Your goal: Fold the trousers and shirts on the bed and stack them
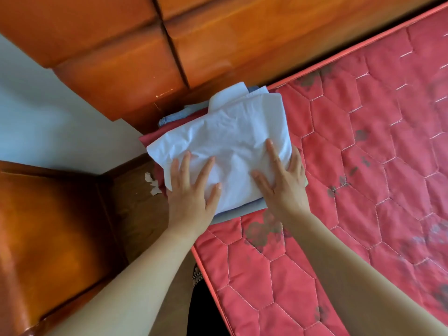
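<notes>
A folded white shirt [232,134] lies on top of a stack of folded clothes at the corner of the red quilted mattress [363,166]. Under it show a dark red garment [150,138], a blue denim piece [174,116] and a pale blue-grey layer [242,212]. My left hand [191,192] rests flat on the shirt's near left part, fingers spread. My right hand [283,180] lies flat on its near right part, with the outer fingers over the shirt's right edge.
An orange-brown padded headboard [194,44] runs behind the stack. A matching padded piece of furniture [48,234] stands at the left, with a brown floor strip [138,214] and white paper scraps [152,184] between it and the mattress. The mattress stretches bare to the right.
</notes>
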